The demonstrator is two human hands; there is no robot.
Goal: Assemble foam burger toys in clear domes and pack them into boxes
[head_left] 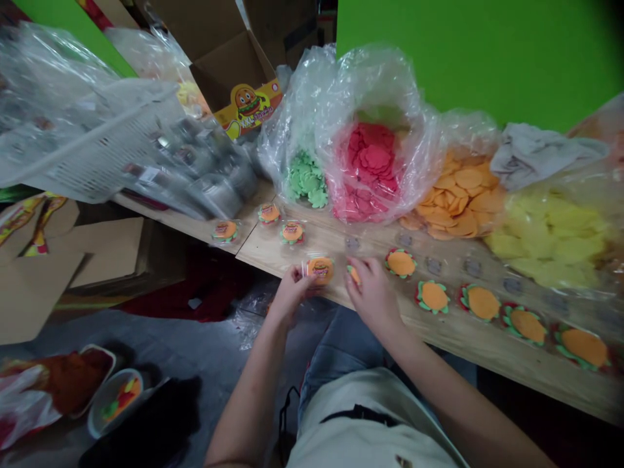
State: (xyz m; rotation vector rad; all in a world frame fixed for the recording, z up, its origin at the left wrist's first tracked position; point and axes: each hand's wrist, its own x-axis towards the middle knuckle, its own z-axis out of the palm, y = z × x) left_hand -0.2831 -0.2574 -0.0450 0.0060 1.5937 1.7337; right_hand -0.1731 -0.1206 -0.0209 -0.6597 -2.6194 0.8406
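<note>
Foam burger (320, 270), printed top, is at the bench's (263, 250) near edge, left hand (291, 291) pinching its side. Right hand (373, 292) pinches an orange piece (355, 275), mostly hidden by fingers. Looks like mid-assembly or packing to me; next move probably wants a steady left hold. Farther back, small clear bits (433, 264) are too blurry to ID.

There are two hands (374, 294), four printed burgers (320, 269), five plain-topped burgers (432, 296) lying free and four coloured heaps (373, 159).
</note>
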